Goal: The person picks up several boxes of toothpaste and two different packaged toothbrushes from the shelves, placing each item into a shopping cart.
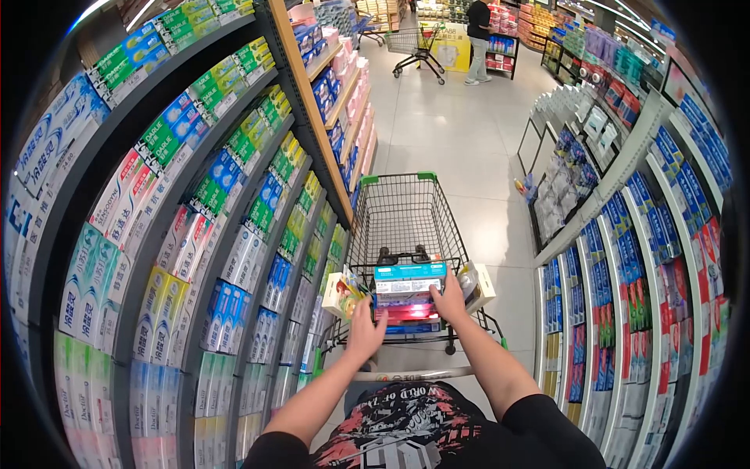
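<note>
A stack of toothpaste boxes sits between my two hands, above the near end of a shopping cart. The top box is teal, with white, purple and red ones below it. My left hand presses on the stack's left side, fingers pointing forward. On the right side, my right hand grips the boxes with its thumb on the near face. A cream-coloured pack stands left of the stack, and a similar pack stands to its right. The cart's handle crosses just in front of my body.
Shelves of toothpaste boxes rise close on my left. More shelves with blue and red boxes line the right. The tiled aisle runs ahead to another cart and a standing person.
</note>
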Tool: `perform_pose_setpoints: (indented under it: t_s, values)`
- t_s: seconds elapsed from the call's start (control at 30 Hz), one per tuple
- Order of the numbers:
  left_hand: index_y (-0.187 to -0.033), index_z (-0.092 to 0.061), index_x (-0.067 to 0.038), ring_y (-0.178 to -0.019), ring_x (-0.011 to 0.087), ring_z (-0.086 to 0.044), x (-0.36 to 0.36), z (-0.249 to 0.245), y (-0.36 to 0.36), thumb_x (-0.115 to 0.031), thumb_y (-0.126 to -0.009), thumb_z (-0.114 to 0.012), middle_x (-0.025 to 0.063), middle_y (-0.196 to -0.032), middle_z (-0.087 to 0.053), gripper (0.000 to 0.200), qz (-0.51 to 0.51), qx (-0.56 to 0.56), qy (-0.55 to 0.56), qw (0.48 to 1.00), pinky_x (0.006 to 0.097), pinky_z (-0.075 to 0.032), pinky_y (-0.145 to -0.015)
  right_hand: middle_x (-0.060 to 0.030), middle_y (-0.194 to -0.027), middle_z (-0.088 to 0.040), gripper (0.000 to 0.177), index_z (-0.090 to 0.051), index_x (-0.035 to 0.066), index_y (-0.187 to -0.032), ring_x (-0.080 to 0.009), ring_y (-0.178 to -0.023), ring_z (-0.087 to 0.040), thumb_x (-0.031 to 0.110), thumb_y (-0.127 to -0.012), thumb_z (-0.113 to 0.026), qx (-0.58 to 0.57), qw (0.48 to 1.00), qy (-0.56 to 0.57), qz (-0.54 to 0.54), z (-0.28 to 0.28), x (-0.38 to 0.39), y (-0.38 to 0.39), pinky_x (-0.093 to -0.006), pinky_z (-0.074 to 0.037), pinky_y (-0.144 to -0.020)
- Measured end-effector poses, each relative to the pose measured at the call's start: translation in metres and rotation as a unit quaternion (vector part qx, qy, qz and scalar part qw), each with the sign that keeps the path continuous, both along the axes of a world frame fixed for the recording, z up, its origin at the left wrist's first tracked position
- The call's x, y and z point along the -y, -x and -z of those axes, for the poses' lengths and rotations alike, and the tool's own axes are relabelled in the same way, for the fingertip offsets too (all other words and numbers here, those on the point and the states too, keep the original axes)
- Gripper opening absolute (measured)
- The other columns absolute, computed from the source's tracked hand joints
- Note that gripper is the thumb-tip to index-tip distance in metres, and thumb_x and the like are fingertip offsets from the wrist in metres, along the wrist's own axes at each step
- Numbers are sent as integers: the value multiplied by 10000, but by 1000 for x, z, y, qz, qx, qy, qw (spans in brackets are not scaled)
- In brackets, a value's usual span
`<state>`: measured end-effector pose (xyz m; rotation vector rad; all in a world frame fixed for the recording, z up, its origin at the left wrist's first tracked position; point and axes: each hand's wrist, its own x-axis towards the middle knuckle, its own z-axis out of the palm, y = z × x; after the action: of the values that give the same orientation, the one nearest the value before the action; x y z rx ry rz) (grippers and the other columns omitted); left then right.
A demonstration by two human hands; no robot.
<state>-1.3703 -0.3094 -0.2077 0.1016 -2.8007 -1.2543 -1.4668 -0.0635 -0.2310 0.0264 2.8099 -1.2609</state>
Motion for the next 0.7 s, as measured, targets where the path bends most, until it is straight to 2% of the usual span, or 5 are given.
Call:
perform_pose_setpoints:
  t_s: [0.1,0.33,0.57,0.63,0.7]
  values:
    - [-1457,-396,96,-1340,467,-467,-13,35,42,-378,-1011,-573,332,-1419,-495,675,-123,-20,1,992,487,-394,-1113,-327,-1461,-486,855,-206,-32,-1588,-429,-1341,-508,245,-924,-668,9,999,25,17,2,6,-3,-442,-407,-1114]
    - [-1538,-293,49,-1315,457,-520,-20,49,65,-355,-1044,-500,338,-1406,-531,671,-84,139,-158,974,470,-415,-1095,-326,-1442,-505,787,-174,-35,-1589,-457,-1306,-525,215,-964,-581,22,999,-5,29,14,15,-5,-465,-423,-1094]
    - [-1550,-261,51,-1278,469,-552,-25,52,58,-331,-1036,-511,342,-1398,-540,688,-100,116,-141,978,473,-436,-1075,-338,-1420,-510,716,-203,-63,-1563,-474,-1296,-520,149,-967,-539,25,999,17,13,14,20,-8,-483,-422,-1088]
    - [-1542,-276,53,-1254,474,-569,-28,57,58,-333,-1027,-521,336,-1378,-560,689,-141,99,-62,983,480,-446,-1066,-333,-1432,-503,714,-218,-66,-1559,-470,-1314,-509,153,-968,-554,22,999,27,8,4,22,-14,-483,-421,-1096]
    - [-1531,-303,52,-1248,475,-572,-24,54,56,-332,-1022,-526,332,-1364,-572,676,-116,127,-72,983,482,-448,-1063,-310,-1500,-446,717,-310,-65,-1527,-447,-1378,-458,180,-943,-647,-120,988,-98,-12,-1,24,-27,-478,-406,-1126]
